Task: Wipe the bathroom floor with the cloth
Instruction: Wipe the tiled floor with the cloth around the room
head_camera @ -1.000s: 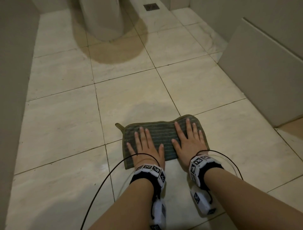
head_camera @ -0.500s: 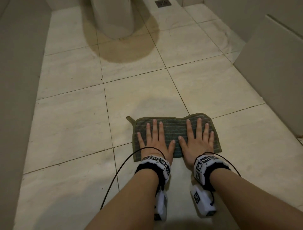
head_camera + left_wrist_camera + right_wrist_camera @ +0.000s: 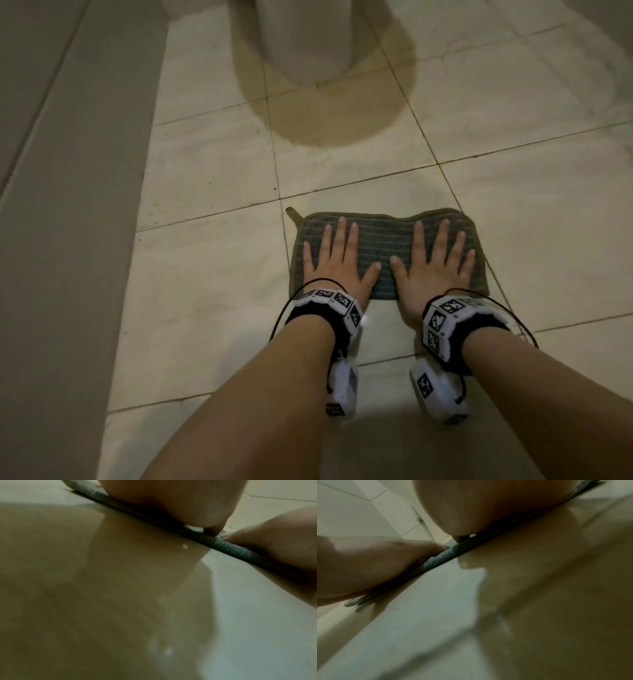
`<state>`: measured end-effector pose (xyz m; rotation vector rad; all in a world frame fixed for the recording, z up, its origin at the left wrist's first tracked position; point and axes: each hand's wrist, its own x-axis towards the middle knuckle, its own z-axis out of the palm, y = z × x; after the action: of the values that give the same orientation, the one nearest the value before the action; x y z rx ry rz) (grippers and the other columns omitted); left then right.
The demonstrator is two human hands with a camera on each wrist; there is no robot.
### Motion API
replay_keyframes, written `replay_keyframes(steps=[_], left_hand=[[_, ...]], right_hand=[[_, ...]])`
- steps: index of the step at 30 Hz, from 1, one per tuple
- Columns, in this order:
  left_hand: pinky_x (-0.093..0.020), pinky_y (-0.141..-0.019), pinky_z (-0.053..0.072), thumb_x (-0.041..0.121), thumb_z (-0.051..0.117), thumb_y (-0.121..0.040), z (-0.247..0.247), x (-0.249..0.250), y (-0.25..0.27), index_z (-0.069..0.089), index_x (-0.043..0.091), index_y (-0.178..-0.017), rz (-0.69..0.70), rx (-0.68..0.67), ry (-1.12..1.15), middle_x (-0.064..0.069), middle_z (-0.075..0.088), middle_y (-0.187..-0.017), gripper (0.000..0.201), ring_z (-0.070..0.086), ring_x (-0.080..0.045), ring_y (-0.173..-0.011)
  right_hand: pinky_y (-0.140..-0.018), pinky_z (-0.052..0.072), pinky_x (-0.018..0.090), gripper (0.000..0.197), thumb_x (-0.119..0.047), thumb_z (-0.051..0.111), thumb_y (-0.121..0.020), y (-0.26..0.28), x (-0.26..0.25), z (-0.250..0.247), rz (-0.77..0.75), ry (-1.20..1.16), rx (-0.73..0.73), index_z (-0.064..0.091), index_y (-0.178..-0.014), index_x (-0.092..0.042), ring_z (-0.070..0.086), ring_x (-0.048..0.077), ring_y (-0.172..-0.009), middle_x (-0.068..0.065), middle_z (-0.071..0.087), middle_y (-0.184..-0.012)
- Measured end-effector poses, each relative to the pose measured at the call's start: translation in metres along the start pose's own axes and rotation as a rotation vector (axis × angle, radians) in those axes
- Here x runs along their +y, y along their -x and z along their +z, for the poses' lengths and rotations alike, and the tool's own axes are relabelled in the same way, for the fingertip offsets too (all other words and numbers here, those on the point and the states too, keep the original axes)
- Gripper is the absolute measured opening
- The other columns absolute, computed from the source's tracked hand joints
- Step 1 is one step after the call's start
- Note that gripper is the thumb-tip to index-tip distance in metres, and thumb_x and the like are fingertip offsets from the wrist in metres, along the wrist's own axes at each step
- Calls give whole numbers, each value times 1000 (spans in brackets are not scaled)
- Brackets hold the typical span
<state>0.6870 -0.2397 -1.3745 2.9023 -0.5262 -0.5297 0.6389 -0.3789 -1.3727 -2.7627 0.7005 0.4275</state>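
Note:
A grey-green striped cloth (image 3: 385, 240) lies flat on the cream tiled floor (image 3: 212, 281) in the head view. My left hand (image 3: 337, 257) presses flat on the cloth's left half with its fingers spread and straight. On the right half my right hand (image 3: 433, 263) lies the same way. The heels of both palms reach the cloth's near edge. From the wrist views only the cloth's near edge (image 3: 231, 547) (image 3: 440, 558) shows, under the palms, with the glossy floor in front of it.
A white toilet base (image 3: 305, 37) stands on the floor ahead of the cloth, with a darker brownish patch (image 3: 325, 113) around it. A wall (image 3: 68, 222) runs along the left. Black cables (image 3: 284, 308) loop from the wrist bands.
Both hands, still flat, have slid the cloth a little left, up to the lengthwise grout line. The view has moved closer to the toilet base.

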Motion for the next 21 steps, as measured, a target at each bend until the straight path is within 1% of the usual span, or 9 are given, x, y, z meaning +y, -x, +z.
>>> replay_keyframes(steps=[5, 9, 13, 15, 17, 21], left_hand=[[-48, -116, -17, 66, 20, -96, -25, -97, -16, -18, 32, -154, -130, 17, 16, 11, -26, -160, 77, -23, -11, -147], [-48, -117, -14, 66, 22, -96, -41, -180, -11, -16, 32, -154, -228, 30, 23, 13, -25, -160, 77, -20, -10, -148], [-48, -118, -11, 63, 29, -97, -54, -245, -3, -12, 33, -155, -314, 48, 52, 14, -23, -160, 77, -18, -10, -148], [-48, -119, -10, 62, 31, -97, -58, -267, -1, -12, 34, -155, -345, 48, 65, 15, -23, -160, 77, -17, -10, -148], [-49, -119, -10, 61, 31, -97, -60, -278, -2, -11, 34, -155, -360, 50, 74, 15, -22, -160, 77, -17, -10, -149], [-50, -119, -9, 63, 28, -97, -59, -276, 5, -12, 32, -155, -369, 52, 69, 13, -24, -160, 78, -18, -11, -149]], right_hand=[[-118, -13, 53, 72, -58, 12, -99, -16, -103, 12, -108, -17, -2, -22, -153, -23, -23, 38, -145, 14, -32, -157], [-117, -15, 54, 73, -57, 15, -100, -10, -185, 28, -217, -45, -5, -20, -153, -22, -25, 39, -145, 15, -31, -157], [-116, -17, 54, 73, -56, 18, -100, 0, -250, 46, -288, -54, -13, -18, -154, -21, -26, 40, -144, 16, -32, -156], [-115, -19, 54, 74, -55, 20, -100, 4, -271, 53, -306, -57, -5, -17, -154, -21, -26, 40, -144, 16, -31, -157], [-114, -20, 53, 73, -54, 21, -100, 6, -283, 57, -309, -61, 5, -16, -154, -21, -26, 40, -144, 17, -30, -157], [-115, -19, 53, 73, -55, 20, -100, 8, -281, 59, -324, -41, 11, -17, -154, -23, -25, 39, -144, 15, -30, -157]])
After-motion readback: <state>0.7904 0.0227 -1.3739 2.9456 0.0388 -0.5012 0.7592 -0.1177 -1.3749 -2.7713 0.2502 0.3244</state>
